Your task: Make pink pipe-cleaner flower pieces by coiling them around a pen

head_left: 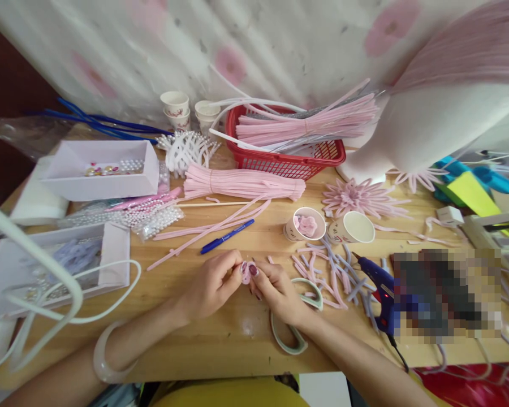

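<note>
My left hand [212, 285] and my right hand [279, 291] meet over the front of the table. Between thumbs and fingertips they pinch a small, looped pink pipe-cleaner piece [246, 273], partly covered by the fingers. Under and beside my right hand lie scissors with pale green handles [297, 348]; their blades are hidden. Cut bits of pink and lilac pipe cleaner [339, 282] are scattered right of that hand. A blue pen [227, 236] and a few long pink pipe cleaners [203, 230] lie beyond my left hand.
A paper cup [288, 232] holds a pink piece; another cup [356, 227] stands beside it. A blue glue gun [379, 277] lies right. Behind are a pink pipe-cleaner bundle [241, 182] and red basket [263, 164]. White bead trays [106, 186] and a white cable [70, 282] are left.
</note>
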`<action>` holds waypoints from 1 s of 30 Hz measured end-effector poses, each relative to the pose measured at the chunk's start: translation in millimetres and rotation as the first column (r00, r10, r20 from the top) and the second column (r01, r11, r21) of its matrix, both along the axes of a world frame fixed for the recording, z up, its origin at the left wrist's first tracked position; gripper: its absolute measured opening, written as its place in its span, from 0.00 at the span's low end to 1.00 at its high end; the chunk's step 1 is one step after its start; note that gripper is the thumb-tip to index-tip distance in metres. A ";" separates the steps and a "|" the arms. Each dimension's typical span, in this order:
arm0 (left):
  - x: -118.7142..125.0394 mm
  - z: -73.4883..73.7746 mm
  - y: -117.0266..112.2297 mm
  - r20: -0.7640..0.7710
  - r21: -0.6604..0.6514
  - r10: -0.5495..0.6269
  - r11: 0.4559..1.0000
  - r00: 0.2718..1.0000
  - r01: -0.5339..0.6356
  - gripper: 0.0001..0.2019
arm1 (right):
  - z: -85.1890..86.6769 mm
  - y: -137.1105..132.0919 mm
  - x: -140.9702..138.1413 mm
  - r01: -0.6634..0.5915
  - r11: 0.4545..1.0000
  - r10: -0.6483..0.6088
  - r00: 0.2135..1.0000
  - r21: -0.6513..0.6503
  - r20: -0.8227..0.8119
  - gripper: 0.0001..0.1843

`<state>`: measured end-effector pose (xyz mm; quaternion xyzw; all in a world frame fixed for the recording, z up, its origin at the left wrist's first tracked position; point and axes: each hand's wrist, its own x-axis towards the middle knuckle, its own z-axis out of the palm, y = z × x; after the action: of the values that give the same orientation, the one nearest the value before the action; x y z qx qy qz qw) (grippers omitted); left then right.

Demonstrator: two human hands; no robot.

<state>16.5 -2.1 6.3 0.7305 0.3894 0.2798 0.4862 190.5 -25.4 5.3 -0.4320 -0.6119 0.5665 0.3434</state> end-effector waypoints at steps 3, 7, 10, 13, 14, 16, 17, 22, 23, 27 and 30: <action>-1.6 1.3 3.4 0.040 -0.064 0.017 0.998 0.999 -0.015 0.12 | -2.2 -1.3 2.9 0.002 0.997 -0.005 0.999 0.075 0.041 0.22; -4.1 4.5 7.9 0.184 -0.204 0.113 0.976 0.976 -0.075 0.13 | -3.8 -1.8 6.5 0.141 0.954 -0.166 0.983 0.263 0.074 0.09; -5.1 5.4 8.7 0.183 -0.214 0.148 0.971 0.972 -0.108 0.13 | -4.0 0.9 6.3 0.083 0.929 -0.138 0.982 0.360 0.131 0.10; -7.0 4.6 8.0 0.152 -0.163 0.146 0.979 0.978 -0.121 0.13 | -6.9 3.2 4.2 -0.017 0.920 -0.071 0.975 0.391 0.209 0.06; -8.1 4.2 7.9 0.157 -0.150 0.134 0.982 0.979 -0.110 0.14 | -8.3 3.3 3.4 -0.016 0.917 -0.080 0.971 0.397 0.223 0.06; -10.0 3.6 8.5 0.196 -0.126 0.102 0.989 0.975 -0.078 0.13 | -10.7 2.5 2.2 0.011 0.910 -0.114 0.967 0.414 0.226 0.08; -10.5 3.3 9.2 0.213 -0.107 0.088 0.992 0.973 -0.066 0.11 | -11.2 1.9 1.8 0.024 0.904 -0.127 0.968 0.427 0.215 0.08; -0.3 2.4 15.4 0.163 0.024 -0.145 0.989 0.976 0.144 0.35 | -8.1 -1.6 0.2 0.114 0.889 -0.182 0.977 0.443 0.115 0.08; 3.6 2.3 16.4 0.151 0.049 -0.213 0.977 0.965 0.208 0.38 | -7.5 -2.1 0.1 0.136 0.896 -0.196 0.975 0.422 0.102 0.08; 16.7 5.3 17.5 0.143 0.052 -0.270 0.963 0.952 0.265 0.23 | -7.3 -2.9 1.1 0.140 0.888 -0.191 0.979 0.439 0.074 0.08; 19.6 12.6 15.3 0.196 0.032 -0.212 0.977 0.957 0.210 0.15 | -6.7 -3.5 1.5 0.109 0.827 -0.204 0.972 0.552 0.114 0.08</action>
<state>36.1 13.2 18.8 0.7388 0.2574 0.3002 0.5458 192.0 -29.0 -1.4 -0.4124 -0.7362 0.3015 0.4440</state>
